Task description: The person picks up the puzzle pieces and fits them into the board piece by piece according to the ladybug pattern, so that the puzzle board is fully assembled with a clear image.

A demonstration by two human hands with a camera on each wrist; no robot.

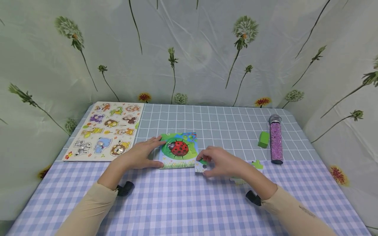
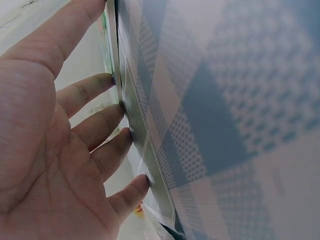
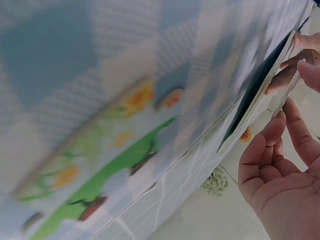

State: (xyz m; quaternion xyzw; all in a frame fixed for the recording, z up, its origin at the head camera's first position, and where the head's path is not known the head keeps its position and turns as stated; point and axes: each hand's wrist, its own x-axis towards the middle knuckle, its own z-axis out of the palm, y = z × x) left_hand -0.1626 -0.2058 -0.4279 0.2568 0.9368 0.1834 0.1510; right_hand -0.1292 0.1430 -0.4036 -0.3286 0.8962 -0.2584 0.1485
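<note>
A square ladybug jigsaw puzzle (image 1: 178, 148) lies on the table in front of me. My left hand (image 1: 138, 154) spreads its fingers at the puzzle's left side, thumb at the lower left corner and fingertips along the upper left edge. Between thumb and fingers, my right hand (image 1: 223, 163) pinches a jigsaw piece (image 1: 199, 167) at the puzzle's lower right corner. The right wrist view shows that hand (image 3: 282, 187) holding the thin piece by its edge. Another jigsaw piece (image 3: 107, 165) with grass and flowers lies close to that camera. A green-topped piece (image 1: 257, 164) is partly hidden behind my right forearm.
An animal peg board (image 1: 88, 144) lies at the back left. Toward the right are a green block (image 1: 263, 139) and a purple glittery microphone (image 1: 276, 141). A blue-checked cloth (image 1: 165, 203) covers the front, a grey gridded one (image 1: 224, 121) the back. Floral curtains (image 1: 200, 52) enclose the table.
</note>
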